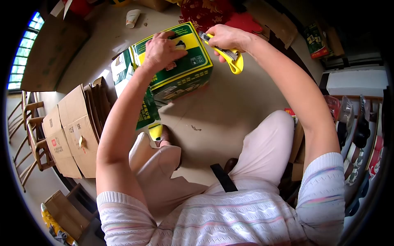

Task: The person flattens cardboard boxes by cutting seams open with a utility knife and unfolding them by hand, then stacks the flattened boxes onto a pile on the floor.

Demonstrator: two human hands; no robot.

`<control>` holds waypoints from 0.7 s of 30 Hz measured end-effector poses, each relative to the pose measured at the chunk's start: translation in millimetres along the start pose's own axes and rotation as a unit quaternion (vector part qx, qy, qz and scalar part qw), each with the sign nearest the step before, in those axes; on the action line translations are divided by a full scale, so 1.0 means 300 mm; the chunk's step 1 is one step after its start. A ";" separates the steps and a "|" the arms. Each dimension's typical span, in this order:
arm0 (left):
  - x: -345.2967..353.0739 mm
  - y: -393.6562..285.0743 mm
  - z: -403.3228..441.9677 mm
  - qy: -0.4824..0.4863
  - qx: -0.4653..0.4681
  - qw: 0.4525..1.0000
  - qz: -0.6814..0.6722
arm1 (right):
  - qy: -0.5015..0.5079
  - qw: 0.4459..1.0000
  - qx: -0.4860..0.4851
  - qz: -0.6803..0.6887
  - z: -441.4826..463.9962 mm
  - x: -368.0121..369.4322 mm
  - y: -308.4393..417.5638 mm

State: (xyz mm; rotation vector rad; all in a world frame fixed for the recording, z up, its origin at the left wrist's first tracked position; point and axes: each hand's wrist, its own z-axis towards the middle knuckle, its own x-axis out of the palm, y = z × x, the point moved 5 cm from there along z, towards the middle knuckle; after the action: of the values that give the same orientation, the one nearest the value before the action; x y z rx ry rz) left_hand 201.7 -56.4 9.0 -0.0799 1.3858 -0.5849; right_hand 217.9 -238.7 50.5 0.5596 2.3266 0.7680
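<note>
A green and yellow cardboard box sits on the floor before me, its left end flaps spread out. My left hand rests on its top, fingers bent at the far edge and thumb stretched across the top. Beside the thumb is a small black-and-white patch I cannot make out. In my closed right hand is a yellow utility knife. The knife's front end points toward the box's far right corner; whether the blade touches it I cannot tell.
Flattened brown cartons lean at the left next to a wooden chair. A paper cup lies on the floor beyond the box. Red material lies at the back. At the right stands a shelf with rolls of ribbon.
</note>
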 end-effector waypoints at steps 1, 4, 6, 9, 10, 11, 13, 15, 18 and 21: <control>0.019 -0.016 -0.002 0.005 0.015 1.000 -0.019 | -0.004 1.000 0.006 -0.001 0.007 -0.007 -0.022; 0.052 -0.023 -0.013 -0.017 0.045 0.999 -0.011 | 0.016 1.000 -0.008 -0.017 0.010 -0.027 -0.056; 0.059 -0.026 -0.019 -0.025 0.058 0.998 -0.008 | 0.017 0.999 -0.038 -0.025 0.011 -0.029 -0.064; 0.069 -0.048 -0.019 -0.002 0.064 0.998 0.015 | 0.035 0.998 -0.033 -0.045 0.007 -0.015 -0.071; 0.071 -0.051 -0.022 -0.010 0.067 0.998 0.003 | 0.038 0.998 -0.037 -0.042 -0.006 -0.005 -0.077; 0.073 -0.055 -0.024 -0.019 0.068 0.997 -0.008 | 0.038 0.997 -0.021 -0.058 -0.026 0.006 -0.091; 0.076 -0.066 -0.028 -0.025 0.073 0.997 -0.015 | 0.044 0.997 -0.056 0.017 -0.060 0.046 -0.136; 0.072 -0.073 -0.034 -0.021 0.076 0.997 -0.002 | 0.025 0.999 -0.041 0.011 -0.079 0.063 -0.153; 0.066 -0.086 -0.040 -0.021 0.072 0.997 -0.006 | 0.041 0.999 -0.031 0.017 -0.113 0.078 -0.164; 0.071 -0.093 -0.035 -0.020 0.078 0.997 -0.010 | 0.058 0.998 -0.005 -0.025 -0.165 0.110 -0.186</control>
State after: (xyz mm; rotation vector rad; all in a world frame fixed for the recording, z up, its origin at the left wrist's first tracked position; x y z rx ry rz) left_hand 183.7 -86.4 -1.4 0.0191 1.2979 -0.7028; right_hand 150.4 -280.6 32.3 0.4607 2.4324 0.8086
